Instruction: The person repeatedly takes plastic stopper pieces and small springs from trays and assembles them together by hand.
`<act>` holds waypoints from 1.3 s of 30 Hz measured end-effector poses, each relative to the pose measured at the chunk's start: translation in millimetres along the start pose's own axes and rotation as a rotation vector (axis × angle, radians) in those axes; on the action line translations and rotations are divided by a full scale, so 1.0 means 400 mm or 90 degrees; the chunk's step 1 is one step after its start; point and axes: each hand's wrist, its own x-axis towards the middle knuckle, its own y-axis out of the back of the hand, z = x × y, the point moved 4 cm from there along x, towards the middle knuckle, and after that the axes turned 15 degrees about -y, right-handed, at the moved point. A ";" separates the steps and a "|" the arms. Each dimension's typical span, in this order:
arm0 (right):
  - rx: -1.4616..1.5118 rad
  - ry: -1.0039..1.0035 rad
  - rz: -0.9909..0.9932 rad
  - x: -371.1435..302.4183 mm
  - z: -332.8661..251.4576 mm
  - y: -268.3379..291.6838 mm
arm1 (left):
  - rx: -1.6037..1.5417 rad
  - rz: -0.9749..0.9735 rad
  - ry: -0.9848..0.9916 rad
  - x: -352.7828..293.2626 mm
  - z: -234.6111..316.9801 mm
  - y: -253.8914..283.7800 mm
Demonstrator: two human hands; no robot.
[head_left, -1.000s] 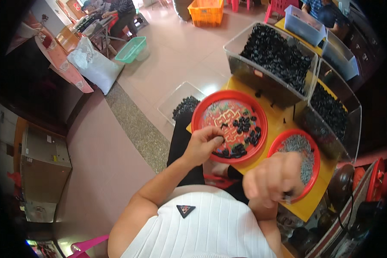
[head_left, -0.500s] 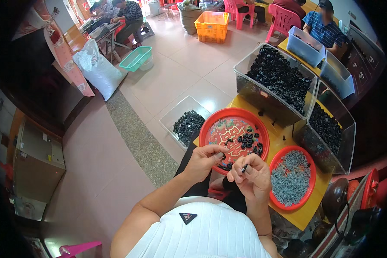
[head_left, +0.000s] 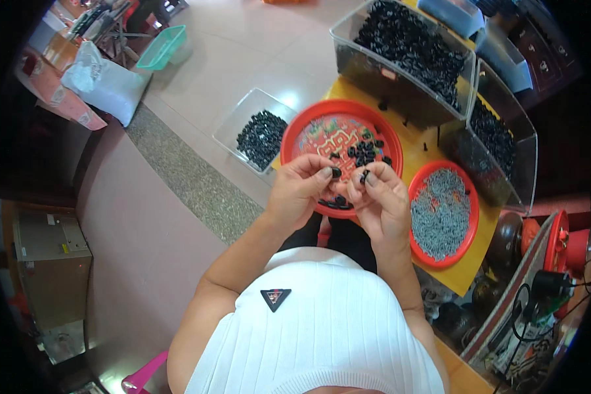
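Observation:
Over the near part of a red round tray (head_left: 343, 105) with a patterned bottom, my two hands are close together, apart by a small gap. My left hand (head_left: 301, 190) pinches a black oval piece (head_left: 335, 173) between thumb and finger. In my right hand (head_left: 384, 197), the fingertips close on a small black piece (head_left: 364, 176), partly hidden by the fingers. Several loose black oval pieces (head_left: 362, 155) lie in the tray, with more below my hands. Beside my right hand, grey screws (head_left: 441, 213) fill a smaller red tray (head_left: 437, 263).
Both trays rest on a yellow table (head_left: 456, 279). Large clear bins (head_left: 400, 85) of black pieces stand at its far right. A clear floor bin (head_left: 226, 131) holds more pieces. Far left are a white sack (head_left: 108, 85) and a green basket (head_left: 161, 49). A black cable (head_left: 519, 315) hangs at right.
The view has tilted downward, so the people at the back have left the picture. My hands have drawn closer together, and the left piece shows more plainly.

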 end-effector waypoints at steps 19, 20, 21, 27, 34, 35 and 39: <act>0.015 -0.060 0.063 0.026 -0.014 0.080 | 0.076 -0.209 0.111 0.045 -0.044 0.014; 0.016 -0.060 0.066 0.027 -0.016 0.082 | 0.075 -0.209 0.114 0.047 -0.047 0.016; 0.001 -0.055 0.092 0.026 -0.020 0.086 | 0.029 -0.167 0.143 0.048 -0.052 0.022; -0.131 -0.016 0.202 0.013 -0.025 0.088 | -0.047 -0.111 0.153 0.058 -0.062 0.037; -0.441 0.042 0.348 -0.008 -0.027 0.054 | -0.029 -0.112 0.089 0.062 -0.071 0.040; -0.441 0.041 0.350 -0.008 -0.027 0.051 | -0.030 -0.112 0.090 0.062 -0.073 0.039; -0.478 0.047 0.367 -0.012 -0.027 0.045 | -0.015 -0.134 0.066 0.059 -0.071 0.030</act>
